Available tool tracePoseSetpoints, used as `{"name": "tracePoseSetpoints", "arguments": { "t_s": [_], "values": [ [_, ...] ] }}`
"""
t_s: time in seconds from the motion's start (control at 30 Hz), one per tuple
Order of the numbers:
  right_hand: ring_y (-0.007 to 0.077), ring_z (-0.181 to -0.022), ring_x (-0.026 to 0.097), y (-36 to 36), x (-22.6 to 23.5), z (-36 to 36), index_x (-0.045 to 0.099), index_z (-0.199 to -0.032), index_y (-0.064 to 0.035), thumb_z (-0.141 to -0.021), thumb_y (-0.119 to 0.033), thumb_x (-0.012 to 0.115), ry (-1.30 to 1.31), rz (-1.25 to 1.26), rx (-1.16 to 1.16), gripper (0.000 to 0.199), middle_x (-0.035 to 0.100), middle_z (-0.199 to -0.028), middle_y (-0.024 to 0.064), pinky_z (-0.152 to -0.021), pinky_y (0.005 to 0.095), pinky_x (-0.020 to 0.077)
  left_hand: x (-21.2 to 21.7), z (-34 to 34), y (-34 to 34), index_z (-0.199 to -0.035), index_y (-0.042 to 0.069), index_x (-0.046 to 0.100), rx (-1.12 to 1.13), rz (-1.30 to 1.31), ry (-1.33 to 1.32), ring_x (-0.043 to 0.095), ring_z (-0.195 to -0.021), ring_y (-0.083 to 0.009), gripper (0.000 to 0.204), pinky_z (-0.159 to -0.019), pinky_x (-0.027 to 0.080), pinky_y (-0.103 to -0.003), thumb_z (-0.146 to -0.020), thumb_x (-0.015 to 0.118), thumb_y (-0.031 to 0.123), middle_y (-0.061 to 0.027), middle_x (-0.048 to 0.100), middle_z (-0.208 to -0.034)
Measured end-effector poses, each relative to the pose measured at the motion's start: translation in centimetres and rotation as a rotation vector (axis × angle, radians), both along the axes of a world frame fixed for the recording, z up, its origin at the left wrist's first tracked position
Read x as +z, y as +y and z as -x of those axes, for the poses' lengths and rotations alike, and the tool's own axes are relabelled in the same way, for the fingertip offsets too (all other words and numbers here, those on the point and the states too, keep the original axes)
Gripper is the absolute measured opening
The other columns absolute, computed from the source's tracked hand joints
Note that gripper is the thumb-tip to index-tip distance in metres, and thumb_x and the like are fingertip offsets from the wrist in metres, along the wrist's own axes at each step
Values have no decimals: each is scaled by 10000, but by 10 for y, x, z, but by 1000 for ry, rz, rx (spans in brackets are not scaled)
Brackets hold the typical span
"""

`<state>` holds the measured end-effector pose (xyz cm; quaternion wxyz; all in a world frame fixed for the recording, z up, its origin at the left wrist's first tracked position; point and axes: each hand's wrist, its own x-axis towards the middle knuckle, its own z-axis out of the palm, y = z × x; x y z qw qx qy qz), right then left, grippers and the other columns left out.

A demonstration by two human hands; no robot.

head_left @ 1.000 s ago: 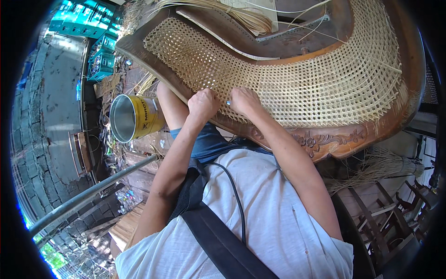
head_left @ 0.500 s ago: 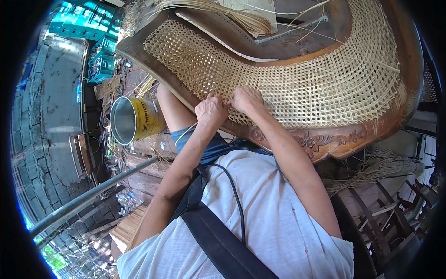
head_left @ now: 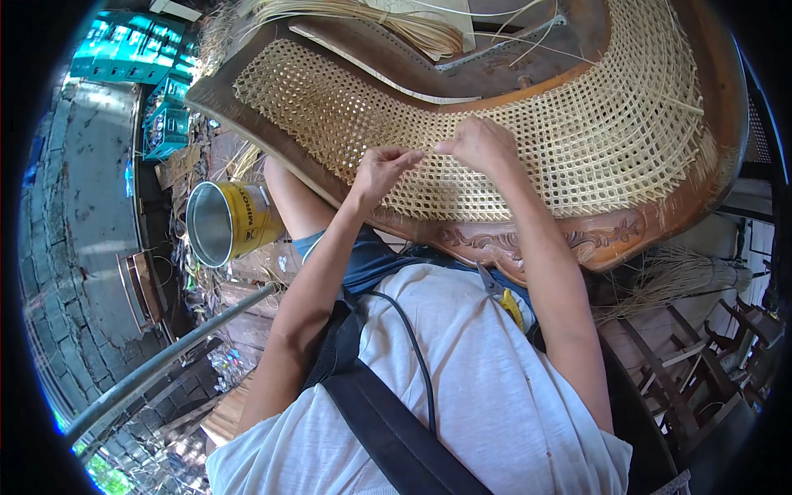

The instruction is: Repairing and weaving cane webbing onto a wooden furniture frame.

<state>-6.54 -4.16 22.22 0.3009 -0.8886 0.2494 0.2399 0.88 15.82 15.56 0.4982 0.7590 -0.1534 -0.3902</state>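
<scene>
Head view: left hand (head_left: 381,169) and right hand (head_left: 478,144) close together on woven cane panel (head_left: 577,140) of carved wooden chair frame (head_left: 544,239), across the lap. Fingers of both pinched shut, tips nearly touching, maybe on thin cane strand, too fine to tell. Yellow tin can (head_left: 231,223) lower left, apart.

Our left hand (head_left: 381,169) and right hand (head_left: 478,144) sit on the woven cane seat (head_left: 577,140), with open weave to slide over toward 3 o'clock. At 12 o'clock a bundle of cane strands (head_left: 396,25) blocks us. At 9 o'clock stands a yellow can (head_left: 227,223). The carved wooden frame (head_left: 536,243) closes off 6 o'clock.
</scene>
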Motion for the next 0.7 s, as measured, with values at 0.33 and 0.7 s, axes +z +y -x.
{"name": "tracePoseSetpoints", "arguments": {
  "t_s": [0.33, 0.7],
  "values": [
    [314, -905, 685, 71, -66, -6, 675, -913, 26, -784, -34, 582, -118, -61, 231, 169, 689, -956, 209, -829, 428, 552, 5, -6, 17, -793, 85, 757, -158, -757, -795, 695, -758, -349, 279, -743, 558, -418, -726, 670, 342, -194, 694, -765],
    [313, -964, 673, 80, -58, -6, 671, -974, 15, -847, -48, 523, -176, -8, 209, 205, 680, -993, 203, -883, 437, 523, 20, -7, 13, -807, 18, 730, -196, -719, -695, 688, -830, -365, 298, -798, 549, -437, -726, 609, 278, -228, 688, -822]
  ]
}}
